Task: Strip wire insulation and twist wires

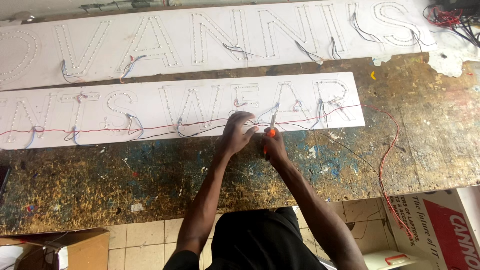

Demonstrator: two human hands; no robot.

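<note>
A long white sign panel (pixel 150 107) with letter outlines made of small light dots lies on the worn workbench (pixel 125 180). A red wire (pixel 100 128) and dark wires run along its lower part. My left hand (pixel 236 132) rests on the panel's lower edge, fingers pinching at the wires. Right beside it, my right hand (pixel 274 147) grips an orange-handled tool (pixel 270 131) whose metal tip points up at the wires.
A second white lettered panel (pixel 210 35) lies farther back. A tangle of red and black wires (pixel 450 20) sits at the top right. The red wire loops off the bench's right end toward a printed carton (pixel 440 225). A cardboard box (pixel 75 247) stands at the lower left on tiled floor.
</note>
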